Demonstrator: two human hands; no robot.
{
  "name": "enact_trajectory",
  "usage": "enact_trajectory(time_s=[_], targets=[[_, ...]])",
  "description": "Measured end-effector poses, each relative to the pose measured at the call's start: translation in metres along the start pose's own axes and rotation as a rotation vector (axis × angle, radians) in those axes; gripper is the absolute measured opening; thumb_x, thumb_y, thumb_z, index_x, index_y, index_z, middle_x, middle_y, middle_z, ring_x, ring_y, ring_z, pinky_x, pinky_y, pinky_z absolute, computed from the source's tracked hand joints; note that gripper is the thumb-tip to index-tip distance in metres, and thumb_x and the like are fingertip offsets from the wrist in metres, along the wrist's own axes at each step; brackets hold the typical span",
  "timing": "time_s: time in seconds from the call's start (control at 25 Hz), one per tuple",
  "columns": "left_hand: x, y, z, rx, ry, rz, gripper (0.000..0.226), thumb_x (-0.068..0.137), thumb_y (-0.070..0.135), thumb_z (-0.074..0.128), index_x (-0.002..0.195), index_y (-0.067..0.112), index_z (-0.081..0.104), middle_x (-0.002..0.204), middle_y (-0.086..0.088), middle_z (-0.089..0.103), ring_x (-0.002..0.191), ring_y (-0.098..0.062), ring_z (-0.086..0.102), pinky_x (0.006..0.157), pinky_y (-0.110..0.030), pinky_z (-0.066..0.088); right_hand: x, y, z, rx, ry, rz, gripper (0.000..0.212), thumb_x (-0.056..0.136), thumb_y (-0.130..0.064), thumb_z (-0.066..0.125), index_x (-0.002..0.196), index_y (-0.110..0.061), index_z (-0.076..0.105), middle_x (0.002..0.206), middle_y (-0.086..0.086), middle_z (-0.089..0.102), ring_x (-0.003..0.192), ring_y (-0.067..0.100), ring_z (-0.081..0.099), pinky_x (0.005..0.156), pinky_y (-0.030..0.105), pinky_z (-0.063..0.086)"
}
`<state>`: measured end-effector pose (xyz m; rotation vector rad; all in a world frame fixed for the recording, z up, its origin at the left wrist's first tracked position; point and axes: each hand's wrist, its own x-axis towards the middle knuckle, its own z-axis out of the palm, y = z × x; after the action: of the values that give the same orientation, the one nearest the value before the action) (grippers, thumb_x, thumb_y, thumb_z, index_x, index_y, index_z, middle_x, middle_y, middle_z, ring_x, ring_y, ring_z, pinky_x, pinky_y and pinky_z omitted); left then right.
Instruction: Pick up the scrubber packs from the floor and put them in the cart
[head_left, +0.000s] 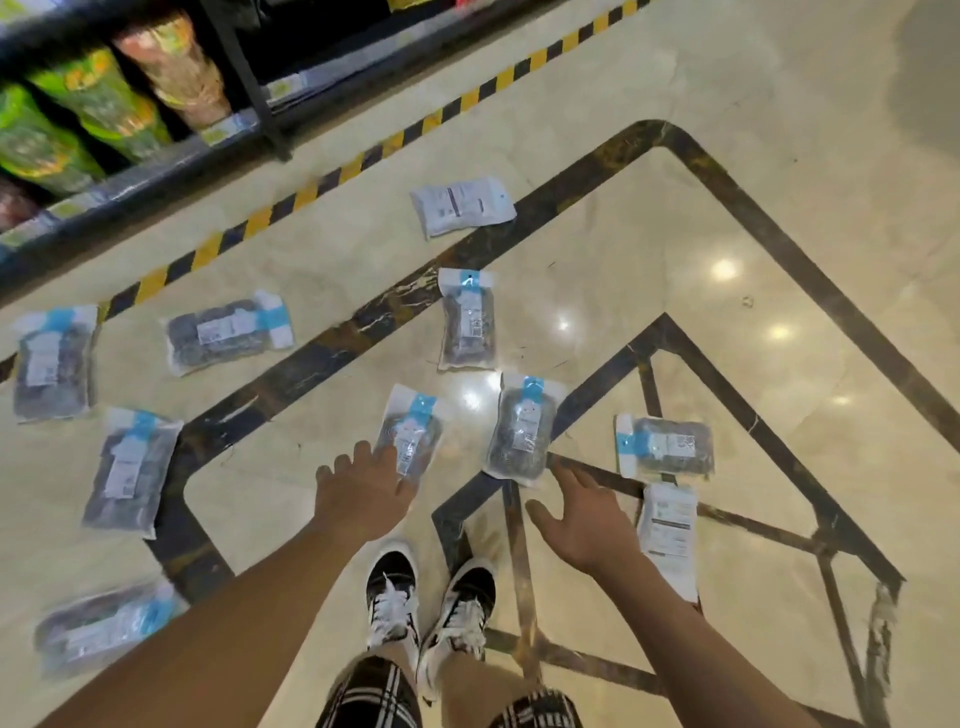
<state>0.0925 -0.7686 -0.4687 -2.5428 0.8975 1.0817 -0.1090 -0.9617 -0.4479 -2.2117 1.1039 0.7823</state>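
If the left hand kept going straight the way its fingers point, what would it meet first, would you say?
Most likely the scrubber pack directly ahead of the left hand; its fingertips already overlap that pack's near edge, though contact and height above the floor are unclear.

Scrubber packs (410, 431) are lying scattered on the floor (727, 218), shelf (156, 171) sitting behind them at left. Left hand (358, 493) is overlapping one pack's near end; right hand (584, 519) is hovering just before another pack (522, 426).
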Motion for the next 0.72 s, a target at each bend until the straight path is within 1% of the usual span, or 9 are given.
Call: enact_trajectory(time_s=[0.08, 0.12, 0.24, 0.36, 0.48, 0.56, 0.6, 0.68, 0.72], targets=[[0.06, -0.002, 0.049, -0.052, -0.044, -0.015, 0.049, 0.103, 0.05, 0.034, 0.141, 0.02, 0.042, 0.137, -0.011, 0.048, 0.119, -0.033, 0.056, 0.099, -0.045, 0.043, 0.058, 0.017, 0.042, 0.072, -0.011, 0.03, 0.085, 0.081, -0.075, 0.035, 0.151, -0.027, 0.04, 0.153, 0.009, 0.051, 0.135, 0.038, 0.05, 0.107, 0.05, 0.046], [0.09, -0.003, 0.075, -0.084, -0.068, -0.025, 0.046, 0.104, 0.047, 0.035, 0.141, 0.02, 0.042, 0.137, -0.011, 0.047, 0.12, -0.034, 0.055, 0.1, -0.044, 0.043, 0.085, 0.024, 0.062, 0.138, -0.01, 0.048, 0.078, 0.087, -0.071, 0.041, 0.149, -0.023, 0.044, 0.149, 0.009, 0.055, 0.133, 0.036, 0.052, 0.107, 0.047, 0.046], [0.172, -0.011, 0.14, -0.223, -0.107, -0.112, 0.044, 0.105, 0.043, 0.04, 0.14, 0.016, 0.042, 0.134, -0.014, 0.046, 0.12, -0.037, 0.056, 0.1, -0.046, 0.045, 0.169, 0.047, 0.109, 0.323, 0.008, 0.155, 0.053, 0.099, -0.046, 0.056, 0.137, -0.009, 0.053, 0.138, 0.013, 0.062, 0.125, 0.034, 0.059, 0.091, 0.034, 0.045], [0.244, -0.025, 0.201, -0.333, -0.093, -0.219, 0.057, 0.099, 0.046, 0.054, 0.142, 0.012, 0.039, 0.138, -0.018, 0.043, 0.122, -0.042, 0.055, 0.103, -0.048, 0.045, 0.251, 0.069, 0.155, 0.567, 0.084, 0.355, 0.068, 0.095, -0.043, 0.067, 0.143, -0.004, 0.039, 0.14, 0.016, 0.057, 0.125, 0.037, 0.057, 0.085, 0.033, 0.042], [0.292, -0.037, 0.238, -0.412, -0.122, -0.281, 0.098, 0.083, 0.054, 0.075, 0.151, 0.006, 0.022, 0.141, -0.022, 0.045, 0.127, -0.042, 0.053, 0.1, -0.047, 0.046, 0.303, 0.086, 0.187, 0.755, 0.241, 0.428, 0.09, 0.086, -0.04, 0.08, 0.148, -0.002, 0.027, 0.144, 0.019, 0.052, 0.13, 0.04, 0.054, 0.097, 0.042, 0.046], [0.305, -0.039, 0.246, -0.571, -0.109, -0.324, 0.09, 0.073, 0.046, 0.087, 0.137, 0.005, 0.039, 0.128, -0.017, 0.059, 0.115, -0.037, 0.06, 0.086, -0.039, 0.049, 0.323, 0.093, 0.201, 0.807, 0.243, 0.489, 0.091, 0.081, -0.038, 0.084, 0.144, -0.002, 0.029, 0.14, 0.017, 0.056, 0.126, 0.04, 0.057, 0.101, 0.047, 0.049], [0.308, -0.037, 0.247, -0.651, -0.095, -0.344, 0.08, 0.07, 0.041, 0.091, 0.127, 0.006, 0.048, 0.121, -0.014, 0.063, 0.105, -0.032, 0.063, 0.078, -0.035, 0.048, 0.33, 0.096, 0.204, 0.855, 0.224, 0.524, 0.084, 0.081, -0.033, 0.086, 0.14, 0.0, 0.035, 0.134, 0.017, 0.06, 0.119, 0.039, 0.061, 0.097, 0.047, 0.052], [0.301, -0.026, 0.242, -0.762, -0.07, -0.354, 0.059, 0.07, 0.031, 0.092, 0.111, 0.008, 0.055, 0.111, -0.012, 0.066, 0.088, -0.026, 0.062, 0.07, -0.035, 0.049, 0.328, 0.096, 0.206, 1.076, 0.168, 0.572, 0.057, 0.083, -0.017, 0.084, 0.127, 0.005, 0.055, 0.113, 0.017, 0.07, 0.095, 0.034, 0.07, 0.081, 0.041, 0.057], [0.292, -0.02, 0.238, -0.801, -0.055, -0.352, 0.055, 0.071, 0.027, 0.091, 0.108, 0.008, 0.055, 0.108, -0.012, 0.066, 0.089, -0.026, 0.063, 0.073, -0.037, 0.052, 0.319, 0.092, 0.203, 1.161, 0.129, 0.57, 0.044, 0.084, -0.01, 0.082, 0.12, 0.005, 0.061, 0.102, 0.015, 0.073, 0.086, 0.031, 0.07, 0.076, 0.038, 0.057]])
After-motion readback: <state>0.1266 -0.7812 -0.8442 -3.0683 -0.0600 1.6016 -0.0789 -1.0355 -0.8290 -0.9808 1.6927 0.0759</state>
